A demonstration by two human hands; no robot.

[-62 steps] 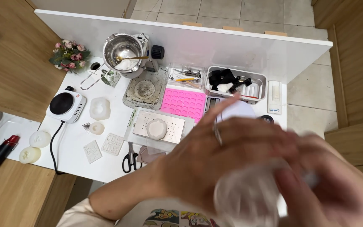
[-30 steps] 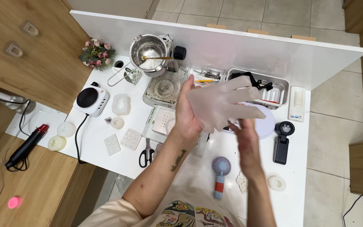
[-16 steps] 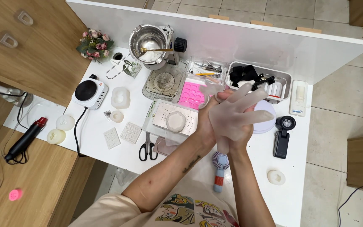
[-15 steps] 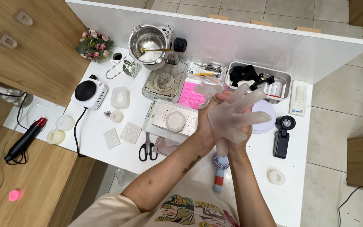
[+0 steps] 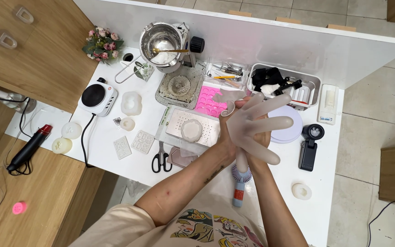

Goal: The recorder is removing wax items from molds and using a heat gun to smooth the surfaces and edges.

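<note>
Hands: the right hand (image 5: 257,126) is inside a translucent whitish rubber glove (image 5: 270,122), fingers spread wide; the left hand (image 5: 228,132) grips the glove's cuff at the right wrist (both held above the desk).
Under the hands: a small handheld fan with a blue and red handle (image 5: 239,185) lies on the white desk (image 5: 344,192).
Left of the hands: black-handled scissors (image 5: 160,158), then a perforated metal tray (image 5: 193,130).
Farther: a pink silicone mould (image 5: 208,101).
Farthest: a steel pot (image 5: 163,40).
</note>
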